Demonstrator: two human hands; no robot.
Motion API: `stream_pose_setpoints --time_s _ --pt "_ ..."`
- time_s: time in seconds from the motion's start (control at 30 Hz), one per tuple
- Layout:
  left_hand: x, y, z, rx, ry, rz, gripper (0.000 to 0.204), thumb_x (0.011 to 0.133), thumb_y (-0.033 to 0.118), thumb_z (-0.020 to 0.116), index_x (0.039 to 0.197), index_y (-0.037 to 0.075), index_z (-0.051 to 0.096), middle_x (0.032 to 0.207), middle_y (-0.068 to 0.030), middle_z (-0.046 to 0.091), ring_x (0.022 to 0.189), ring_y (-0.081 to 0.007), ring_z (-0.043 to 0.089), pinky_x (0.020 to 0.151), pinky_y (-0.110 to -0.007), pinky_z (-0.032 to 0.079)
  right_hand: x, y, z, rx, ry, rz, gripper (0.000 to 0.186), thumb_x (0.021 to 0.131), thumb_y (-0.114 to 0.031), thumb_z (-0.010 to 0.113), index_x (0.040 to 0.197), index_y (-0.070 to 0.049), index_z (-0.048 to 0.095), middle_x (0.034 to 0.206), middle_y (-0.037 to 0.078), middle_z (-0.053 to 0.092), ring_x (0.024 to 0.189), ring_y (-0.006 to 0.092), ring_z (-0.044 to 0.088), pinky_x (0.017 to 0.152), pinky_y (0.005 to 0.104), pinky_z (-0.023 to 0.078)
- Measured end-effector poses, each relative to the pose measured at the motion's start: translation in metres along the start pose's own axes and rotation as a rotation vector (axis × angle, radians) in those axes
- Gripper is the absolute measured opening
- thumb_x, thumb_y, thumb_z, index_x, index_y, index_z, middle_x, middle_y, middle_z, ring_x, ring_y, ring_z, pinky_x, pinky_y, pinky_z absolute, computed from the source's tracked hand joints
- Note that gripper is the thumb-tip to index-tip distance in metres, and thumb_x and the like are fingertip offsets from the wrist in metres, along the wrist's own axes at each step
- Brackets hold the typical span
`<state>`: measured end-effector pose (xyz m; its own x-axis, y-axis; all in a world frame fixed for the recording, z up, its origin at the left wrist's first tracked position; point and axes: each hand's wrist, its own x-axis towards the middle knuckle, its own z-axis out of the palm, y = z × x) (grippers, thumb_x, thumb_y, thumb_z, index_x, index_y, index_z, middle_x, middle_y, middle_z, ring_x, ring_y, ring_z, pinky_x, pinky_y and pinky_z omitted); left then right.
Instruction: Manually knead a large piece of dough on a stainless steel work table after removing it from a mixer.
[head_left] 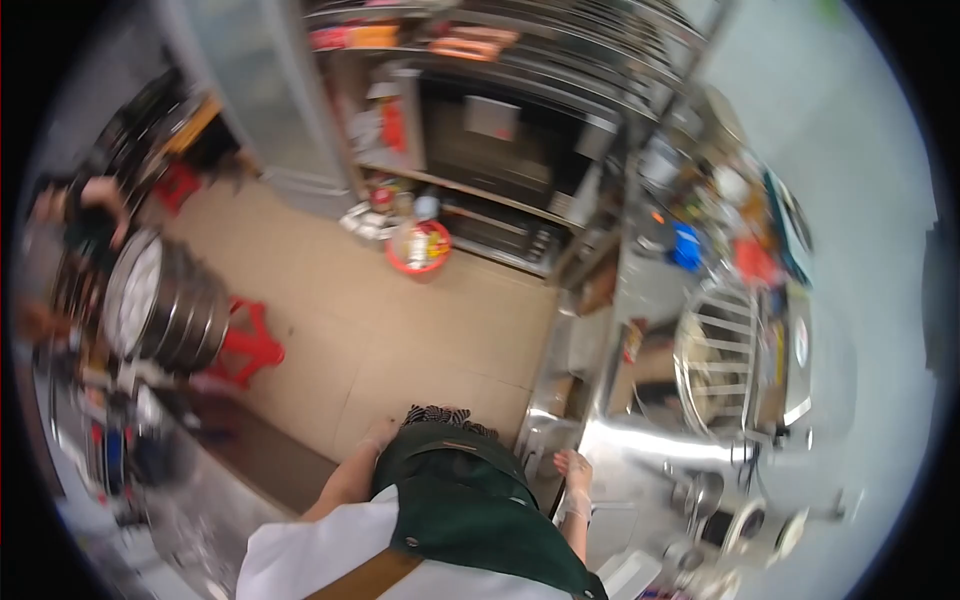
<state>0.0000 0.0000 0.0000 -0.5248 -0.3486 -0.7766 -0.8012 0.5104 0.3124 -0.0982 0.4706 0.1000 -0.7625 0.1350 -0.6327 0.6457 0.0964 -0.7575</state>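
Observation:
My left hand (380,436) hangs down beside the dark green apron (460,505), near its left edge. It is blurred, its fingers cannot be made out, and no object shows at it. On the other side my right hand (573,466), in what looks like a thin clear glove, hovers close to the edge of the steel counter (620,450). Its fingers are apart, with nothing visible in them. Nearest to that hand on the counter are a metal ladle or small pan (700,490) and a round metal rack (718,360).
Ahead stands a steel shelf unit with an oven (495,140); a red basket (420,268) of packages sits on the floor (420,340) before it. At left are stacked steamers (190,310), a red stool (248,345) and another person's arm (108,200). A steel worktop (215,490) flanks my left side.

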Motion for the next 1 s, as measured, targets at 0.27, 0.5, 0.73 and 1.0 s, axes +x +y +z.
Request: stream_pose_setpoints --time_s 0.27,0.5,0.73,1.0 --pt "-0.04 -0.017 0.023 -0.307 0.136 -0.136 0.044 0.089 0.03 0.051 0.117 0.002 0.071 0.123 -0.025 0.066 0.119 -0.0418 0.062 0.105 -0.047 0.046 0.042 -0.042 0.013 -0.553 -0.149 -0.296 0.029 0.1 -0.024 0.058 0.101 0.001 0.071 0.09 0.011 0.075 0.08 0.0189 0.07 0.075 0.0326 0.055" --pt "-0.067 -0.054 0.057 -0.414 0.234 -0.249 0.042 0.088 0.029 0.052 0.116 0.003 0.071 0.121 -0.0255 0.067 0.115 -0.0419 0.064 0.102 -0.046 0.047 0.075 -0.051 0.043 -1.058 -0.379 -0.478 0.033 0.094 -0.031 0.061 0.109 -0.003 0.073 0.1 0.026 0.071 0.099 0.0412 0.069 0.09 0.0476 0.051" --pt "-0.106 -0.09 0.091 -0.566 0.312 -0.354 0.042 0.09 0.03 0.054 0.115 0.0 0.07 0.121 -0.0287 0.065 0.117 -0.0429 0.062 0.102 -0.048 0.047 0.129 0.007 0.043 -0.842 -0.555 -0.09 0.037 0.1 -0.027 0.052 0.094 0.006 0.069 0.087 0.015 0.074 0.075 0.0227 0.072 0.068 0.0369 0.057" --pt "-0.117 -0.116 0.09 -0.625 0.261 -0.451 0.048 0.09 0.035 0.051 0.119 0.0 0.069 0.127 -0.0273 0.063 0.121 -0.0429 0.059 0.106 -0.046 0.044 0.16 0.033 0.079 -0.859 -0.559 0.246 0.036 0.1 -0.026 0.052 0.094 0.005 0.068 0.087 0.015 0.073 0.073 0.0229 0.071 0.066 0.0364 0.056"
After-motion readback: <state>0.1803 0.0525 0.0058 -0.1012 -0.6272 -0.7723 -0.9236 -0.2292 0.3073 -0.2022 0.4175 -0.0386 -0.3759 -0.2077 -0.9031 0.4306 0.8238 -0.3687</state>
